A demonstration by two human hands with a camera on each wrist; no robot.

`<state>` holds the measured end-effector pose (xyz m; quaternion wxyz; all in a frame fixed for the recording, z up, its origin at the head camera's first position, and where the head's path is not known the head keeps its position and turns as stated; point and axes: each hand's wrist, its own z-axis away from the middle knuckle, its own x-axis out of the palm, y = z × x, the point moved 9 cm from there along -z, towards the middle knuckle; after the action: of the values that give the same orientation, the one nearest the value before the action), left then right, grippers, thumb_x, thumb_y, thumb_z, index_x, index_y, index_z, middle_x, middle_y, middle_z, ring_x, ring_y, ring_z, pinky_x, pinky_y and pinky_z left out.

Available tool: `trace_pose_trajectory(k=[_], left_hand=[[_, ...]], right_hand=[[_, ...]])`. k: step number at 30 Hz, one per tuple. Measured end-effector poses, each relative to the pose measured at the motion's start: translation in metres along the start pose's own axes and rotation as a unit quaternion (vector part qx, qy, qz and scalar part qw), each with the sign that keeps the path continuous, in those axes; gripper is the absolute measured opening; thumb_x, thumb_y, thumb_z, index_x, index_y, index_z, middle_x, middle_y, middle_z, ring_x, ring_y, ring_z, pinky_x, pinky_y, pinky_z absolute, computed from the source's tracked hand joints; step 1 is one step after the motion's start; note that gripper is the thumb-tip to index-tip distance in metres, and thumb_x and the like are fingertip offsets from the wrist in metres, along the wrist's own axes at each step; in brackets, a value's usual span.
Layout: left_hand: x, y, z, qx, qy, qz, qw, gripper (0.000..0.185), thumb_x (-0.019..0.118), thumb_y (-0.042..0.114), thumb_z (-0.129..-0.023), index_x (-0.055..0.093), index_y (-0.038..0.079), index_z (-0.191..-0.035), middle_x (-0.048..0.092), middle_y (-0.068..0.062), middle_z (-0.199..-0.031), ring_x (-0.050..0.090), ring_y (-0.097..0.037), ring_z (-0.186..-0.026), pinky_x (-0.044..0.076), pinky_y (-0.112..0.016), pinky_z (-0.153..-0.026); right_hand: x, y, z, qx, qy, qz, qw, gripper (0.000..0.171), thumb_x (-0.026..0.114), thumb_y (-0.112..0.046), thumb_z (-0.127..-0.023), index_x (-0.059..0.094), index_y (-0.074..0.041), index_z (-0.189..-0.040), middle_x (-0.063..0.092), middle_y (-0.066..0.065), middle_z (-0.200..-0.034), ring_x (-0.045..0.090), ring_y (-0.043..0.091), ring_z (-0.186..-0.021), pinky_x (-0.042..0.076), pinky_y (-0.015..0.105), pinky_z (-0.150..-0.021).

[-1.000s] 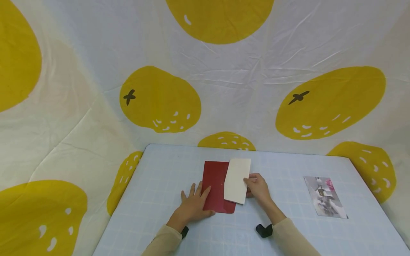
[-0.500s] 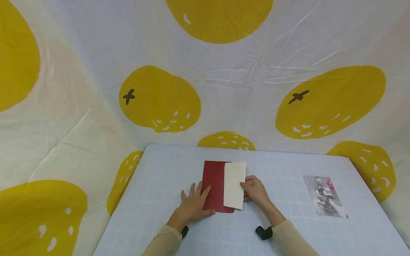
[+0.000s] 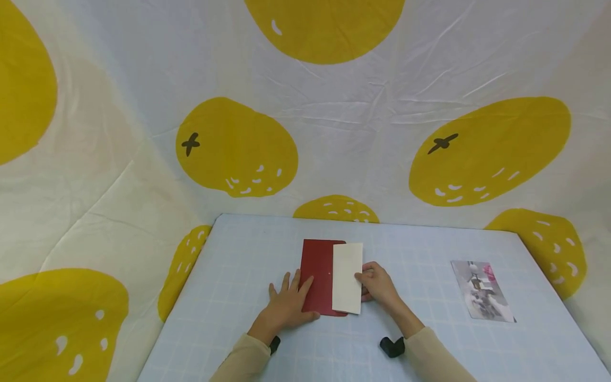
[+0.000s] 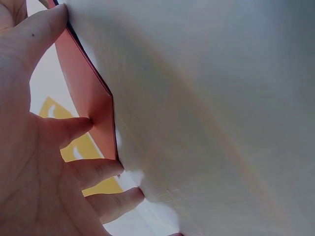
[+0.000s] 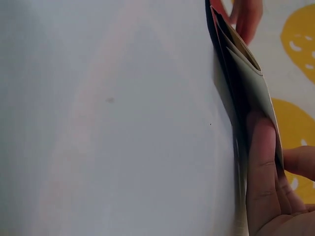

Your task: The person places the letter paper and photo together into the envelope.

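Head view: left hand (image 3: 286, 307) flat (fingers spread) on red envelope (image 3: 317, 276); right hand (image 3: 377, 284) pinches cream card (image 3: 347, 277).

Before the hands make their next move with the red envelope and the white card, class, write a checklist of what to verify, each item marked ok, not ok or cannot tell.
1. Left hand rests flat on the red envelope, holding it down: ok.
2. Right hand pinches the white card at its right edge: ok.
3. Card edges run parallel with the envelope's: ok.
4. Card already inside the envelope's opening: cannot tell; in the head view it seems to lie on top.
5. Photo lies apart on the table, off to the right of the hands: ok.
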<state>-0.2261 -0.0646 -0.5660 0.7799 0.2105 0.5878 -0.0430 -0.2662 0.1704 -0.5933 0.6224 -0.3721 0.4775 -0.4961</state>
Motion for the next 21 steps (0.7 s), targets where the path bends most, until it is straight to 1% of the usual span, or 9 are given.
trace_pose_trajectory(k=[5,12,21], left_hand=[[0.001,-0.001,0.0,-0.002,-0.002,-0.003,1.0,0.096,0.073,0.06,-0.081,0.031,0.02,-0.158,0.022,-0.018,-0.162,0.017,-0.046,-0.145,0.019,-0.077,-0.104],[0.002,-0.002,-0.003,-0.005,-0.002,-0.008,1.0,0.096,0.072,0.061,-0.081,0.031,0.021,-0.158,0.021,-0.018,-0.162,0.017,-0.046,-0.145,0.019,-0.076,-0.104],[0.001,-0.002,-0.003,-0.006,-0.006,-0.008,0.9999,0.096,0.073,0.06,-0.081,0.031,0.021,-0.158,0.022,-0.018,-0.162,0.017,-0.046,-0.145,0.02,-0.076,-0.104]], right_hand=[[0.006,-0.003,-0.002,-0.003,-0.008,0.009,1.0,0.027,0.064,-0.012,-0.098,0.05,0.002,-0.116,0.068,0.011,-0.079,0.067,0.026,-0.059,0.057,0.038,-0.051],[0.015,-0.01,-0.003,-0.009,-0.026,0.001,1.0,0.027,0.064,-0.011,-0.098,0.049,0.003,-0.115,0.068,0.013,-0.082,0.068,0.026,-0.06,0.058,0.039,-0.052],[0.025,-0.013,-0.006,-0.009,-0.023,0.017,1.0,0.024,0.064,-0.012,-0.098,0.05,0.001,-0.113,0.068,0.011,-0.079,0.065,0.023,-0.057,0.057,0.038,-0.051]])
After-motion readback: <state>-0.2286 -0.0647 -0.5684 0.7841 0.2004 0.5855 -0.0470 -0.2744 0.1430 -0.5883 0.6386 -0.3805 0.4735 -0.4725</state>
